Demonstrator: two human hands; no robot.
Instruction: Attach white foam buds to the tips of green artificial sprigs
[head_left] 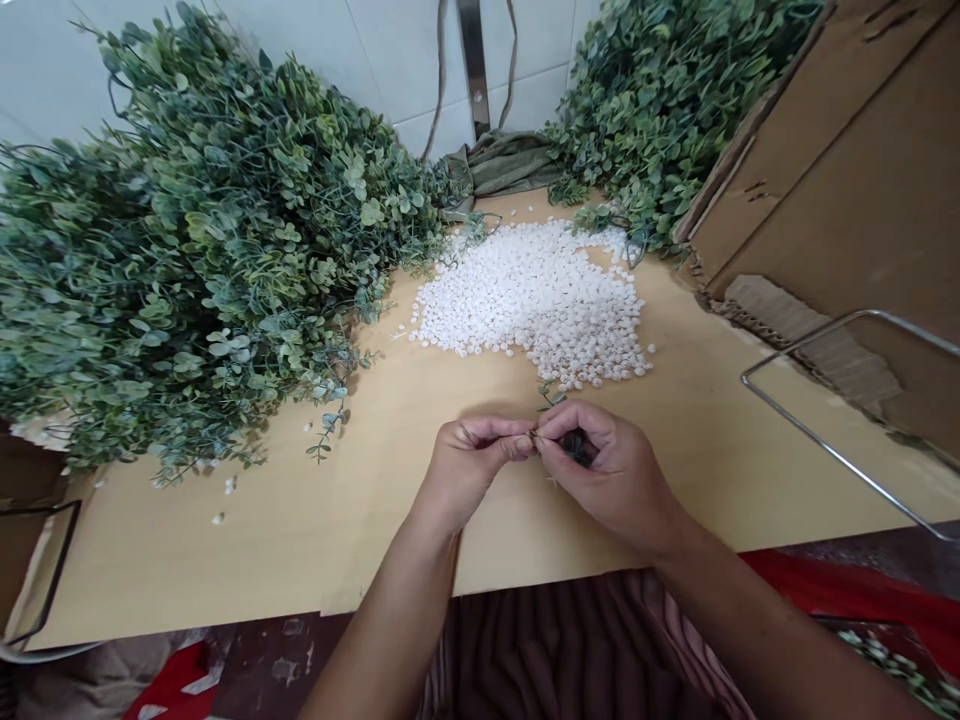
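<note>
My left hand (472, 462) and my right hand (607, 470) meet above the near edge of the wooden table (375, 520), fingertips pinched together on a small artificial green sprig (551, 395). The sprig's leaves stick up just past my right fingers; its stem is mostly hidden inside my right hand. A heap of small white beads (536, 300) lies on the table just beyond my hands.
A big pile of artificial greenery (187, 260) fills the left side, another pile (660, 90) sits at the back right. Cardboard box (847, 170) and a metal wire frame (840, 400) stand at the right. Loose beads lie scattered at the left.
</note>
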